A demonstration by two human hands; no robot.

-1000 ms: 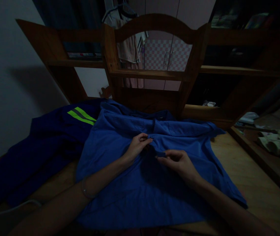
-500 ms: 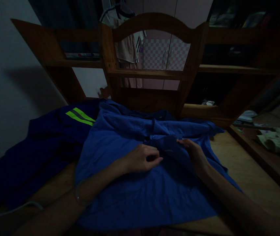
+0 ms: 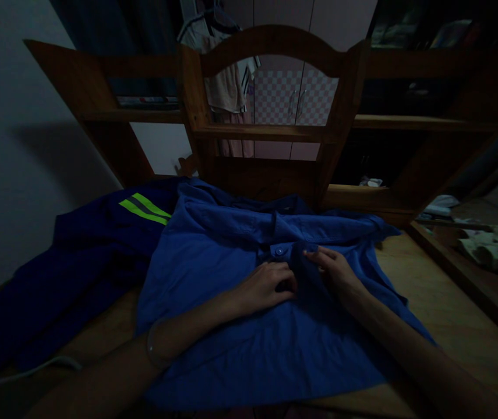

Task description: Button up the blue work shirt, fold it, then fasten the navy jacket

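Observation:
A bright blue button-up shirt (image 3: 249, 343) lies spread on the wooden table (image 3: 454, 331), collar away from me. My left hand (image 3: 268, 285) rests on the shirt's front placket with fingers curled in a pinch on the fabric. My right hand (image 3: 334, 269) lies just to its right, fingers pressed together on the placket edge. A fastened blue button (image 3: 279, 251) shows right above the two hands.
A dark navy garment with neon green stripes (image 3: 144, 208) lies at the left, partly under the shirt. A wooden shelf unit (image 3: 275, 134) stands along the table's back. Pale cloth (image 3: 493, 247) sits at the far right. A white cable (image 3: 34, 369) runs at lower left.
Both hands moved down the placket from the upper chest to a spot lower on the shirt. The front edges now lie closed and a button shows above them.

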